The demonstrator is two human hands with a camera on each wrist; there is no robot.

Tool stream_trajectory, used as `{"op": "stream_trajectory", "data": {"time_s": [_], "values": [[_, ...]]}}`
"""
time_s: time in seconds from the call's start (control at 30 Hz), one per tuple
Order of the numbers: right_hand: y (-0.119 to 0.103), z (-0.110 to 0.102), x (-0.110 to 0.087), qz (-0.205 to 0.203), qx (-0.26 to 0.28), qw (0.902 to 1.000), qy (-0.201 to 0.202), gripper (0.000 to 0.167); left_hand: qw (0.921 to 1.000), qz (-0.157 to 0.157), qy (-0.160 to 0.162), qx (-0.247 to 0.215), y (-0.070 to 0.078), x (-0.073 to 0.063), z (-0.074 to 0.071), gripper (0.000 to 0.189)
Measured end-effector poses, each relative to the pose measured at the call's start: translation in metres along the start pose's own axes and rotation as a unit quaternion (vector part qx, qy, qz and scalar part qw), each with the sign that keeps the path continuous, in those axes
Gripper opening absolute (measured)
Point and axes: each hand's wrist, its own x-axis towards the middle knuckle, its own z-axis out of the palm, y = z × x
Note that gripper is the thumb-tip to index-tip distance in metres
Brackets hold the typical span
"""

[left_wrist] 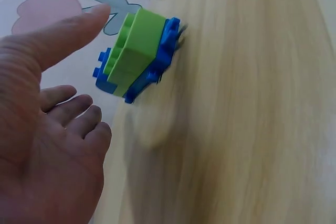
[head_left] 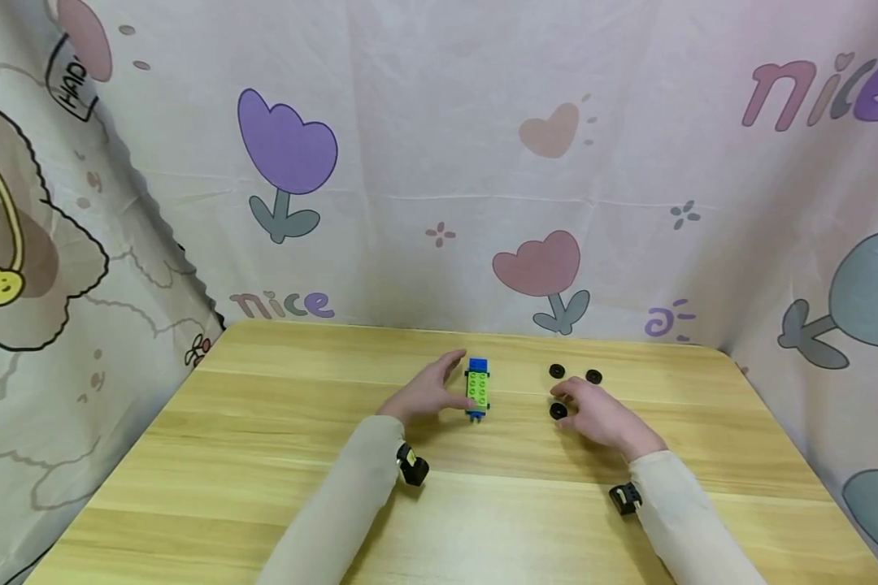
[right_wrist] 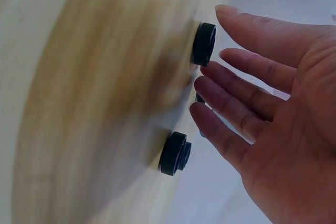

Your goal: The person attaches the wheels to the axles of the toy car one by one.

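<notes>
A small toy vehicle (head_left: pixel 478 390) of building blocks stands on the table, lime green with studs on top and a blue base. My left hand (head_left: pixel 426 392) is just left of it, fingers extended and thumb apart. In the left wrist view a gap shows between this hand and the toy vehicle (left_wrist: pixel 137 51). My right hand (head_left: pixel 600 413) hovers by a black wheel (head_left: pixel 558 411), thumb and fingers spread about it. The right wrist view shows the nearest wheel (right_wrist: pixel 203 44) standing clear of the fingertips (right_wrist: pixel 226 10). Neither hand holds anything.
Two more black wheels lie behind my right hand, one wheel (head_left: pixel 557 371) to the left and another wheel (head_left: pixel 593 376) to the right. The wooden table (head_left: pixel 322 382) ends at a printed cloth backdrop (head_left: pixel 410 162). Black cameras sit on both wrists.
</notes>
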Motion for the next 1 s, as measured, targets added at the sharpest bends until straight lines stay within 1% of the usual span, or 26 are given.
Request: {"op": "stream_trajectory", "data": {"time_s": [0.13,0.3,0.43,0.63,0.87,1.0], "values": [[0.0,0.001,0.002,-0.005,-0.011,0.9999,0.0,0.045,0.9999,-0.005,-0.005,0.007,0.003,0.006,0.005,0.106],[0.0,0.002,0.005,-0.01,-0.029,0.9995,0.001,0.039,0.9999,-0.009,-0.002,0.009,0.005,0.01,0.008,0.105],[0.0,0.004,0.006,-0.011,-0.043,0.999,0.003,0.038,0.9998,-0.017,0.003,0.009,0.004,0.012,0.01,0.104],[0.0,0.006,0.007,-0.02,-0.059,0.998,0.007,0.038,0.9994,-0.025,0.007,0.024,0.003,0.016,0.014,0.107],[-0.001,0.007,0.008,-0.036,-0.069,0.9968,0.017,0.033,0.9993,-0.035,0.007,0.015,0.007,0.016,0.015,0.106],[0.001,0.008,0.008,-0.035,-0.064,0.9972,0.018,0.028,0.9992,-0.037,0.011,0.01,0.007,0.017,0.016,0.103]]}}
